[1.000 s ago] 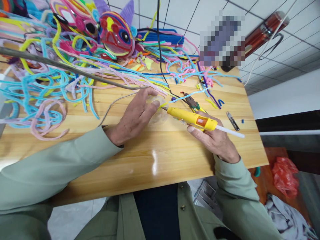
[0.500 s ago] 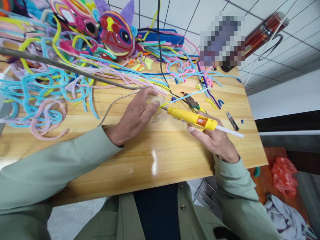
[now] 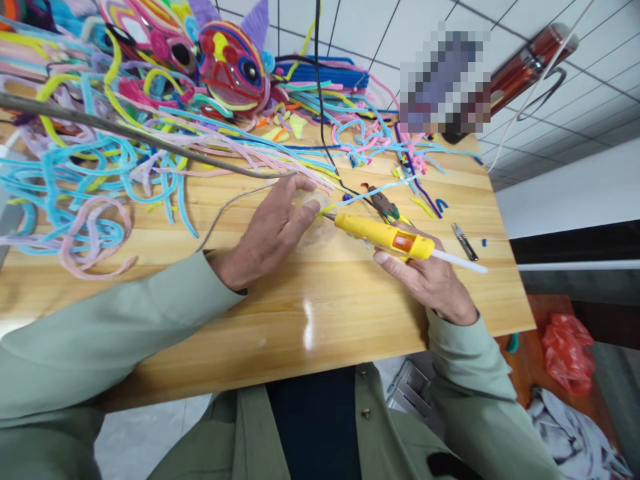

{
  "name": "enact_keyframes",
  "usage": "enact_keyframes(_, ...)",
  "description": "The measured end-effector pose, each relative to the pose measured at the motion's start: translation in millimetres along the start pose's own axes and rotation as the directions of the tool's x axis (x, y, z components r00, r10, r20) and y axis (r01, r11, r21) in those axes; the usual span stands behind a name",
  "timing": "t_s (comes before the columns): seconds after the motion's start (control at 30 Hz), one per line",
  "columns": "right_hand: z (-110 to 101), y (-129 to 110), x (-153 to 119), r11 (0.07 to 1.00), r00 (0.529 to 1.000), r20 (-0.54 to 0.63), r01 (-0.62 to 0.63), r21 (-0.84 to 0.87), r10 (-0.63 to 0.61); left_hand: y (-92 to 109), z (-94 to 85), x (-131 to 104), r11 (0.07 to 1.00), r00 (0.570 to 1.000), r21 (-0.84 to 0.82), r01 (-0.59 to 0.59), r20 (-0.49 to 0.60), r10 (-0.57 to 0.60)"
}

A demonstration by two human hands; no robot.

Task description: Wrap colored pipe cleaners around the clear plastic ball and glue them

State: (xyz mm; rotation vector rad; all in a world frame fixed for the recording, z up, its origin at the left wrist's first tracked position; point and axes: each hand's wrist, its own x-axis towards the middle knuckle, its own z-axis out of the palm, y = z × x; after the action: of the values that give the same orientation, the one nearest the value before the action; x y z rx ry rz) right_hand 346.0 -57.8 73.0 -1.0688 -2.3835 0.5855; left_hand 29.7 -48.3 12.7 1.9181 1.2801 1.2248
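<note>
My left hand grips a clear round plastic piece just above the wooden table, its thumb and forefinger at the piece's upper edge. A short yellow strip shows beside the thumb tip. In my right hand is a yellow glue gun, its metal nozzle pointing left and close to the left thumb and the strip. A white glue stick sticks out of the gun's back end. A light blue stem runs right from near the strip. My right fingers are partly hidden beneath the gun.
Tangled fuzzy stems cover the table's left and back. A decorated mask-like piece stands behind them. Pliers and small snips lie to the right. A thick grey cable crosses at the left; a red thermos stands back right.
</note>
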Motion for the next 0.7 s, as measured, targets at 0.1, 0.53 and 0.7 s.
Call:
enact_keyframes(0.1,2.3,2.5,-1.5,0.999,1.000,0.003,-0.029,0.026,0.029,-0.2,-0.2,-0.1,1.000,1.000,-0.005,0.001,-0.005,-0.001)
enact_keyframes(0.53,2.5,3.0,-1.5,0.997,0.998,-0.024,-0.058,0.051,0.059,-0.5,-2.3,0.7,1.000,1.000,0.010,-0.005,0.013,0.005)
enact_keyframes(0.7,4.1,5.5,-5.1,0.992,0.993,-0.063,-0.093,0.082,0.098,0.5,-3.4,1.0,1.000,1.000,-0.002,-0.014,0.017,0.014)
